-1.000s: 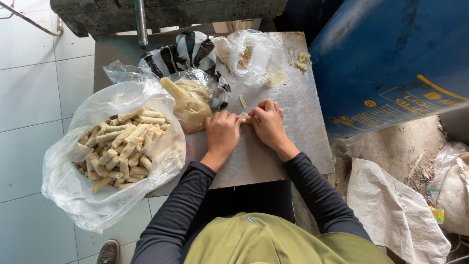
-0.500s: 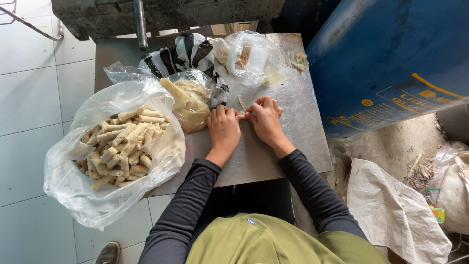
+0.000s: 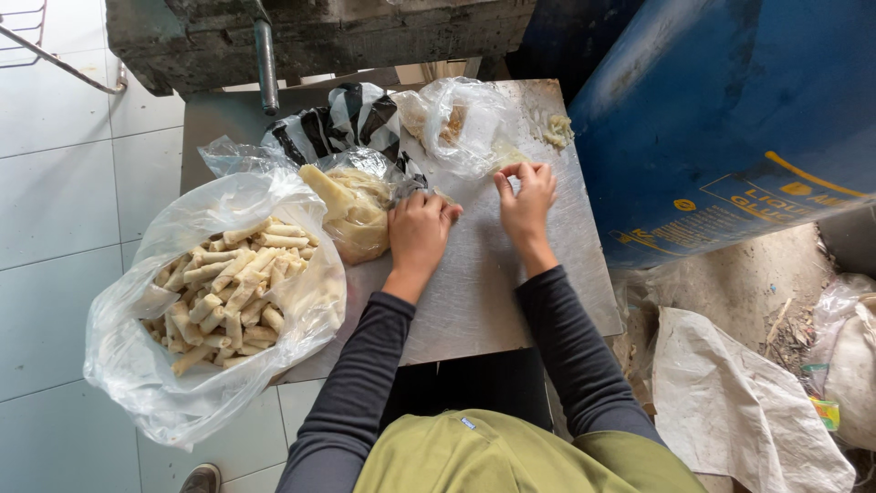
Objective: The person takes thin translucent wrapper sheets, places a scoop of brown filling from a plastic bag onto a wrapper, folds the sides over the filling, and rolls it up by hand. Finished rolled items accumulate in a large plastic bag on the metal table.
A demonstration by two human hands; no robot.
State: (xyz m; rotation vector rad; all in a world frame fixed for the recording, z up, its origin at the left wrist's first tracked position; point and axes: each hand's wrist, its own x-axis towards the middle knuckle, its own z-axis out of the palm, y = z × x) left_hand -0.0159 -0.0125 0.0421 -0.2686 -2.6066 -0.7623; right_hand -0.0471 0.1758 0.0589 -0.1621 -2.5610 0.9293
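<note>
Your 2 hands have parted: left hand rests curled at the bag of wrappers (grip unclear), right hand pinches a wrapper beyond its fingertips, starting another roll.

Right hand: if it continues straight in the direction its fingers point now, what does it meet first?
The right hand points away from the person, toward the clear plastic bag with pale filling at the far end of the metal table. That bag would probably come first; its edge already seems to lie at the fingertips, though depth is unclear.
</note>
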